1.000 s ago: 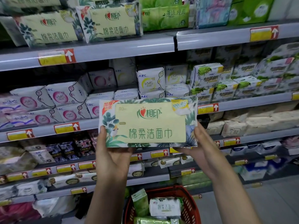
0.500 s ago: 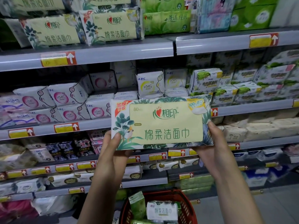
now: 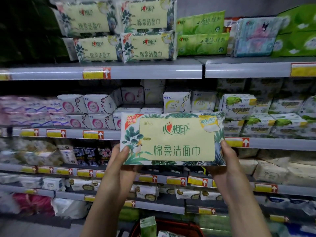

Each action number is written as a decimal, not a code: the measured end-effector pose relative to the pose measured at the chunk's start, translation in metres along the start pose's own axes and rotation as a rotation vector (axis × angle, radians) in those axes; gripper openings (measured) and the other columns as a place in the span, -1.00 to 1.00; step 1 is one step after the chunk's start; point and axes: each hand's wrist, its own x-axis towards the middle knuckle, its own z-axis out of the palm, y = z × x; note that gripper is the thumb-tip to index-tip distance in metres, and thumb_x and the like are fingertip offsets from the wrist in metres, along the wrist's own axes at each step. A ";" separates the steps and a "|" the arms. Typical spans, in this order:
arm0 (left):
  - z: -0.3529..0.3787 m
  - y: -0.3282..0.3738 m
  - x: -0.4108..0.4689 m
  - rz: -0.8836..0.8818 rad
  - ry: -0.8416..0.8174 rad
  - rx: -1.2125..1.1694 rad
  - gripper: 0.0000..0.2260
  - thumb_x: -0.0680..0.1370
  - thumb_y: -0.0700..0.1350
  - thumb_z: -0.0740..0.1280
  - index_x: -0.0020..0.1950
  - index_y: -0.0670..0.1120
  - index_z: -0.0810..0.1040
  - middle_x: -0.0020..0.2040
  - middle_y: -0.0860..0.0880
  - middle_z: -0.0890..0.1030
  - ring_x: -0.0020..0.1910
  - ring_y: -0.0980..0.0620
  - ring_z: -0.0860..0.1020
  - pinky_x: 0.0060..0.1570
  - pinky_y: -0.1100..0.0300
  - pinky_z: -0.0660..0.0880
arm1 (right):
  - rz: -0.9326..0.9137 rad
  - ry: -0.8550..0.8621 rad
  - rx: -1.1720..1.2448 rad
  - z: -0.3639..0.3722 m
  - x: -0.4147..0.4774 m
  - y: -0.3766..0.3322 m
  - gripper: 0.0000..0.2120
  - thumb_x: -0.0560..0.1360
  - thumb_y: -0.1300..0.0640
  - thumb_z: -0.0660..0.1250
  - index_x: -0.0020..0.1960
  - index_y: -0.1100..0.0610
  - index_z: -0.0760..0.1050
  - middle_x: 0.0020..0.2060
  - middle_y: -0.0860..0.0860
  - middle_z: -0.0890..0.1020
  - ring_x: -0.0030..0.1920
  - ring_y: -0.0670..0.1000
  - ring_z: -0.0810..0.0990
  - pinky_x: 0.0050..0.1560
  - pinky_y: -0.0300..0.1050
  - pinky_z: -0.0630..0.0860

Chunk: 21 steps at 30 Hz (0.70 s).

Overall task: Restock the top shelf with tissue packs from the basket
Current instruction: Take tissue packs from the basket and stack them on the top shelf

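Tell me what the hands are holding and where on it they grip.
Both hold one tissue pack, label toward the camera: the left hand grips its lower left corner, the right hand its lower right corner.

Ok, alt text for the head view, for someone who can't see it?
The left hand and right hand hold a leaf-printed tissue pack by its lower corners, below the top shelf, where four matching packs sit stacked two by two. A red basket shows at the bottom edge.

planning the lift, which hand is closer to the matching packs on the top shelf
Left. The left hand sits almost under those packs; the right hand grips the held pack's other end, further right.
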 end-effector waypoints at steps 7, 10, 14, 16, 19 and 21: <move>0.010 0.034 0.002 0.134 -0.003 -0.005 0.01 0.08 0.04 0.68 0.44 -0.15 0.34 0.26 -0.16 0.59 0.21 -0.09 0.58 -0.03 0.16 0.58 | -0.023 -0.076 0.004 0.027 0.025 -0.013 0.09 -0.05 -0.41 0.55 0.40 -0.03 0.39 0.35 -0.03 0.48 0.32 0.02 0.48 0.34 0.08 0.39; 0.010 0.047 0.006 0.186 -0.005 0.002 -0.01 0.06 0.05 0.68 0.41 -0.18 0.37 0.27 -0.19 0.57 0.22 -0.12 0.57 0.06 0.10 0.58 | -0.032 -0.124 0.005 0.042 0.036 -0.018 0.08 -0.05 -0.40 0.56 0.39 -0.02 0.40 0.34 -0.01 0.50 0.29 0.02 0.51 0.28 0.05 0.45; 0.004 0.063 0.015 0.255 0.012 0.023 0.00 0.03 0.09 0.68 0.39 -0.15 0.39 0.22 -0.15 0.61 0.18 -0.09 0.60 -0.01 0.15 0.60 | -0.047 -0.184 -0.023 0.063 0.051 -0.018 0.11 -0.05 -0.42 0.54 0.42 -0.04 0.37 0.36 -0.02 0.47 0.32 0.02 0.48 0.31 0.08 0.43; 0.000 0.071 0.023 0.288 0.022 0.000 0.02 0.00 0.07 0.69 0.38 -0.14 0.40 0.19 -0.13 0.63 0.14 -0.06 0.62 -0.09 0.20 0.59 | -0.058 -0.199 -0.029 0.075 0.059 -0.016 0.13 -0.06 -0.42 0.55 0.43 -0.03 0.36 0.35 -0.02 0.48 0.30 0.02 0.50 0.34 0.11 0.39; -0.004 0.084 0.035 0.319 0.018 -0.039 -0.09 0.07 0.05 0.67 0.34 -0.14 0.42 0.16 -0.14 0.65 0.08 -0.05 0.65 -0.12 0.19 0.60 | -0.069 -0.224 -0.043 0.095 0.066 -0.014 0.16 -0.12 -0.43 0.55 0.41 -0.04 0.38 0.29 -0.06 0.53 0.27 -0.01 0.53 0.25 0.02 0.46; -0.010 0.095 0.045 0.340 0.000 -0.048 -0.27 0.18 0.03 0.62 0.28 -0.13 0.47 0.13 -0.13 0.65 0.04 -0.03 0.66 -0.13 0.20 0.60 | -0.084 -0.238 -0.061 0.108 0.071 -0.012 0.14 -0.14 -0.44 0.54 0.38 -0.05 0.40 0.27 -0.07 0.56 0.24 -0.05 0.54 0.17 -0.05 0.50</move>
